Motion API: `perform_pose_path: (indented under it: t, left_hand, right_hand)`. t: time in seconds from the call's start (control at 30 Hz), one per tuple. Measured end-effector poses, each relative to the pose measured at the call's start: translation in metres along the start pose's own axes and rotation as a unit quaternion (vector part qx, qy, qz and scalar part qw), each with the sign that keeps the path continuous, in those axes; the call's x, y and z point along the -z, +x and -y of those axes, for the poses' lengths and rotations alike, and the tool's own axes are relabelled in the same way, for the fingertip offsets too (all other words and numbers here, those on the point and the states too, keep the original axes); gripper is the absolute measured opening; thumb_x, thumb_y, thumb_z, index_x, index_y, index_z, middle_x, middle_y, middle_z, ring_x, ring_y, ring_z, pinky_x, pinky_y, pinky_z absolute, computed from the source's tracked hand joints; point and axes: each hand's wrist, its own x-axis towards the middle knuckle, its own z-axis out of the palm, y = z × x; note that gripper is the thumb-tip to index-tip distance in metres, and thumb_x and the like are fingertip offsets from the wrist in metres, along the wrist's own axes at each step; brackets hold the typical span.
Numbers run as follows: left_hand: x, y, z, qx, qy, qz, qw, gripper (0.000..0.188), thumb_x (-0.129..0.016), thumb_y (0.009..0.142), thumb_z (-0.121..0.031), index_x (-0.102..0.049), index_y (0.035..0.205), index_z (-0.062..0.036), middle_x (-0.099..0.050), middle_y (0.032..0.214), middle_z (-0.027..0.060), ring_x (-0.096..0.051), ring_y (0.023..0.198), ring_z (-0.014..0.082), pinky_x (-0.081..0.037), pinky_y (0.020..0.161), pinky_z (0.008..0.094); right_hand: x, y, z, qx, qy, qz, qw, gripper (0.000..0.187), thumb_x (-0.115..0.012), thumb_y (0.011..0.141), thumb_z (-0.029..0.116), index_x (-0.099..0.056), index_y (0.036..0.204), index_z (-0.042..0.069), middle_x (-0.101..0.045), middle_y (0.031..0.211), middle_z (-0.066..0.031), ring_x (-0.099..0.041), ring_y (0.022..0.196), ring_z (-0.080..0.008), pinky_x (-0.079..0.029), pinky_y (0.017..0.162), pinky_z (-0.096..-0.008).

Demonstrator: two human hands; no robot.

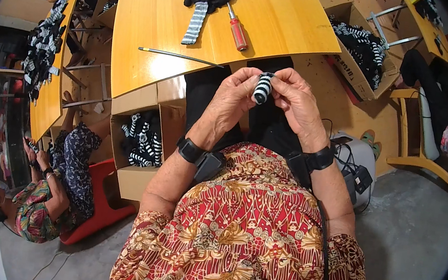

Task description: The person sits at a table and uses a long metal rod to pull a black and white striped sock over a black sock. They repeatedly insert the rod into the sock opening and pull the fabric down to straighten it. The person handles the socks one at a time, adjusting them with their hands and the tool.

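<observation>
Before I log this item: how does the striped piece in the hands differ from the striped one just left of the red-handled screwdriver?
The held piece has black and white bands; the table piece has grey and white ones. The held piece is short and rounded, between left hand and right hand; the table piece lies flat and straight. Both are striped.

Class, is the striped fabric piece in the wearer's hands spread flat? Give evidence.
Not flat: the striped fabric piece makes a narrow, rounded shape between left hand and right hand; any inner folding cannot be told.
</observation>
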Motion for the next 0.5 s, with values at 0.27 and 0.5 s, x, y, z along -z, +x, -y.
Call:
perform_pose_path:
  t: [0.27, 0.5]
  left_hand:
    - [0.010, 0.000, -0.001, 0.067, -0.069, 0.042, 0.994, 0.021, -0.065, 0.091, -0.016, -0.058, 0.108, -0.0052, -0.062, 0.092, 0.0005, -0.058, 0.075, 0.0067, -0.047, 0.061, 0.0195]
    - [0.002, -0.005, -0.008, -0.116, 0.206, -0.046, 0.971, 0.006, -0.061, 0.091, -0.007, -0.058, 0.096, -0.0040, -0.062, 0.091, 0.0005, -0.058, 0.083, 0.0072, -0.047, 0.072, 0.0214]
  right_hand:
    - [-0.023, -0.004, -0.002, 0.085, -0.080, -0.100, 0.988, 0.010, -0.067, 0.089, 0.017, -0.061, 0.088, 0.010, -0.056, 0.074, 0.0058, -0.046, 0.064, 0.0001, -0.034, 0.050, -0.0145]
    - [-0.021, -0.006, 0.002, 0.062, -0.109, -0.029, 0.992, 0.012, -0.068, 0.089, 0.018, -0.062, 0.088, 0.008, -0.056, 0.075, 0.0058, -0.047, 0.065, -0.0005, -0.036, 0.055, -0.0157]
